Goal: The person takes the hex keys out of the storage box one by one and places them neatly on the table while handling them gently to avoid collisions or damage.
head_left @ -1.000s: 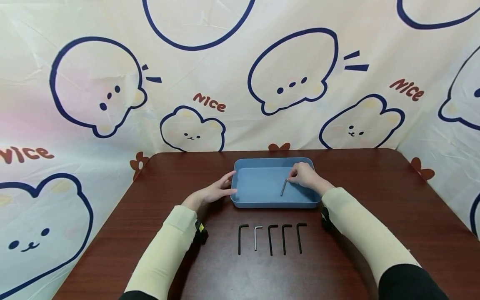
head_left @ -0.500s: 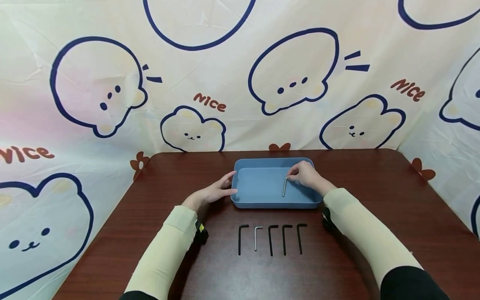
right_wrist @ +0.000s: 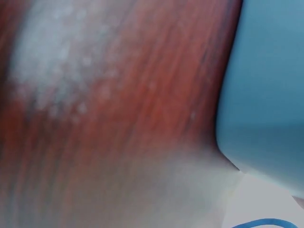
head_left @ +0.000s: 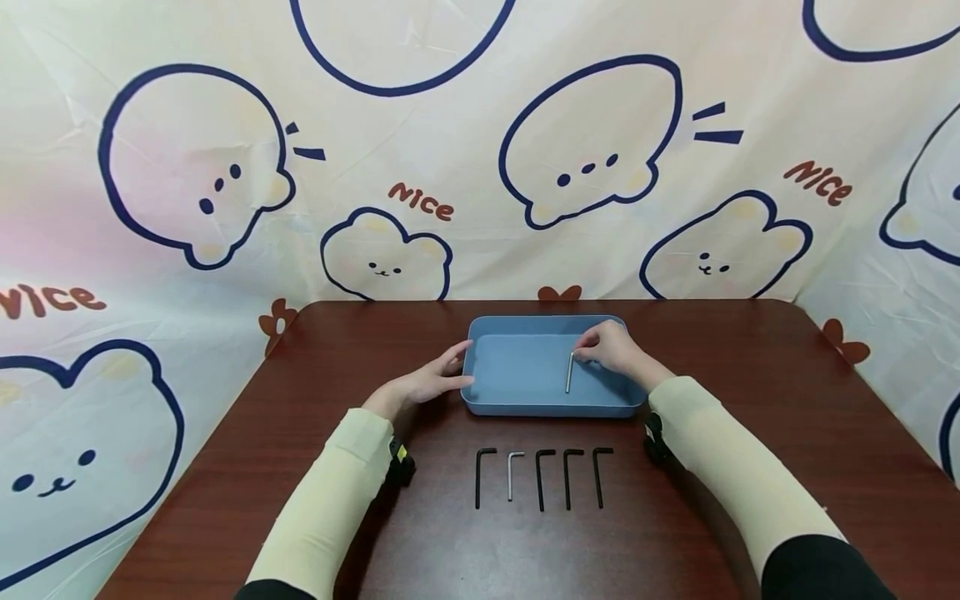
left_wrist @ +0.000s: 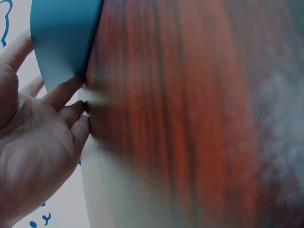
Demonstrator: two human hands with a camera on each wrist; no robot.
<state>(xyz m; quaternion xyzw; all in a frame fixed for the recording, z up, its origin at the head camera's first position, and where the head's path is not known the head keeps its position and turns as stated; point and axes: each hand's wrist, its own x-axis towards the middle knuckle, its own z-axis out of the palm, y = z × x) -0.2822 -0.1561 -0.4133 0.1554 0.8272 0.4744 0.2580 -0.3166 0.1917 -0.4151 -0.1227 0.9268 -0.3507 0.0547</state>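
A blue tray lies toward the back of the table. Over its right half, my right hand pinches the upper end of a silver hex key, whose long arm points down toward the tray floor. Whether its tip touches the floor is unclear. My left hand rests against the tray's left side with fingers and thumb spread; the left wrist view has this hand beside the tray wall. In the right wrist view the tray's outer wall shows, while the hex key is out of sight.
In front of the tray lies a row of several hex keys, with black ones and a shorter silver one. The brown wooden table meets a patterned cloth backdrop behind and at both sides.
The hex key in my right hand has swung slightly, its lower end moving a little right, so it looks more upright. My left hand stays at the tray's side.
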